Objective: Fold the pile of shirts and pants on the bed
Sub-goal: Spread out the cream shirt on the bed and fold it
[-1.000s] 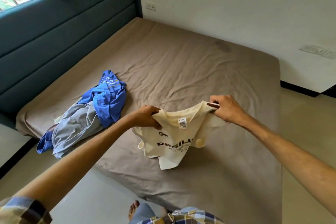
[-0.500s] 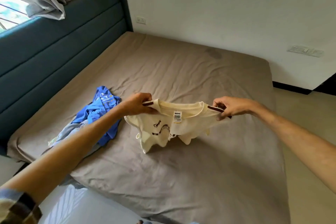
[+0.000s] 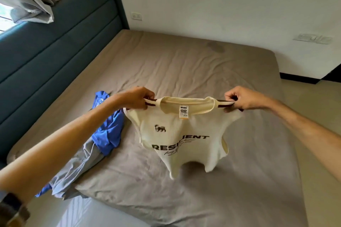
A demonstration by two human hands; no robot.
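Shirt in hand: we hold the cream shirt up over the bed, its printed side facing us and a paper tag at the collar
Left hand: our left hand pinches the left shoulder seam, fingers curled round the dark-striped trim
Right hand: our right hand pinches the right shoulder seam the same way, thumb and fingers clenched on the trim
Where the shirt lies from the fingers: the body hangs straight down from both grips, so the long axis runs from collar to hem, towards the mattress and towards us; the shoulder line is stretched level between the hands
Hem: it is bunched and curled up, and we cannot tell whether it touches the sheet
Which hand is nearer: neither; both sit at about the same height and reach, one on each shoulder
Step, as we judge it: spreading the shirt before laying it flat; the fold itself is not yet begun
Coming move, as we judge it: lower both hands together so the hem lands first and the body unrolls flat
Remaining pile: the blue garment and grey garment lie crumpled to our left, near the headboard, unfolded
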